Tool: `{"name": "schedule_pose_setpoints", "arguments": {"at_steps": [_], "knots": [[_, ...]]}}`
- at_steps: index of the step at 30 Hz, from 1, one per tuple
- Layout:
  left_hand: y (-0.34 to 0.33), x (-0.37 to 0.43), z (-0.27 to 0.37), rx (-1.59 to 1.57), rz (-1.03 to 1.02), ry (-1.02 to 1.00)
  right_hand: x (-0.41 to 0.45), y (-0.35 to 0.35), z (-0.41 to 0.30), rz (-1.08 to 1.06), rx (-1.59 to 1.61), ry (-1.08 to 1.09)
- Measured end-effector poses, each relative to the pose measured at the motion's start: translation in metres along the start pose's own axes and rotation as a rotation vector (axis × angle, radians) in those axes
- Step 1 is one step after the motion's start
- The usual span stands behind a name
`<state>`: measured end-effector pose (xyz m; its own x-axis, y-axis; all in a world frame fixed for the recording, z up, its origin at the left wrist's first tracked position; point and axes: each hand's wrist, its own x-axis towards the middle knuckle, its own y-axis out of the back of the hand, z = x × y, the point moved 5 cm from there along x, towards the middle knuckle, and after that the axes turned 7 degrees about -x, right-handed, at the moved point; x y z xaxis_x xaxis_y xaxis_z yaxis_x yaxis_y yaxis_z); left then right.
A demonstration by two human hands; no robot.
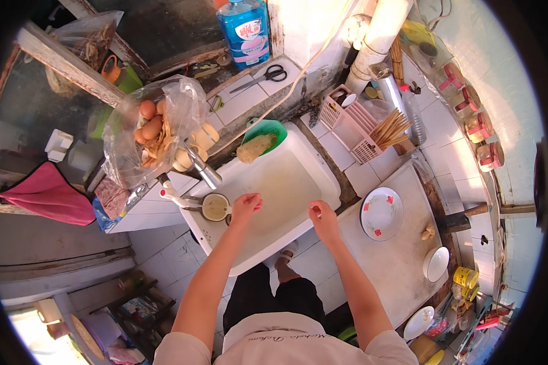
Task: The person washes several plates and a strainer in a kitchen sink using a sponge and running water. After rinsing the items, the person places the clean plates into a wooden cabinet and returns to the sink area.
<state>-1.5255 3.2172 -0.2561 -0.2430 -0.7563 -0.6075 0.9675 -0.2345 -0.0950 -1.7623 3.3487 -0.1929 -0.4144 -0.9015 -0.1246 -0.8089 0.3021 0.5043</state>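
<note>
Both hands hang over a white sink basin (274, 200). My left hand (247, 206), fingers loosely curled, is close to the round drain strainer (215, 206) and the metal faucet (202, 165). My right hand (322, 214), its thumb and fingers curled near each other, hovers by the basin's right front rim. Neither hand shows anything held. A tan scrubbing pad, perhaps loofah (255, 148), rests in a green plastic holder (274, 132) at the basin's back edge. A white plate with red flowers (382, 213) lies on the counter to the right.
Behind the faucet sits a clear plastic bag with eggs (151, 125). Black scissors (260, 78) and a blue detergent bottle (244, 34) occupy the ledge. A pink utensil rack (349, 123) holds chopsticks. Rightward are a cleaver (456, 222), a white bowl (436, 264) and lidded jars (479, 127).
</note>
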Motion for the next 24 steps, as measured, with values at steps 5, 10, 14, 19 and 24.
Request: {"name": "schedule_pose_setpoints", "arguments": {"at_steps": [5,10,14,19,24], "knots": [[0.134,-0.019,-0.008,-0.449,0.220,0.053,0.014,-0.128,-0.070,-0.343,0.178,0.051],[0.165,-0.017,-0.001,-0.748,0.087,0.118,0.012,-0.267,-0.105,-0.479,0.608,-0.145],[0.169,-0.008,0.015,-0.727,-0.116,0.076,0.011,-0.301,-0.132,-0.407,0.711,-0.165],[0.169,-0.011,0.025,-0.661,-0.284,0.170,0.009,-0.287,-0.140,-0.329,0.676,-0.267],[0.180,-0.013,0.025,-0.579,-0.123,0.257,0.003,-0.230,-0.207,-0.201,0.461,-0.023]]}}
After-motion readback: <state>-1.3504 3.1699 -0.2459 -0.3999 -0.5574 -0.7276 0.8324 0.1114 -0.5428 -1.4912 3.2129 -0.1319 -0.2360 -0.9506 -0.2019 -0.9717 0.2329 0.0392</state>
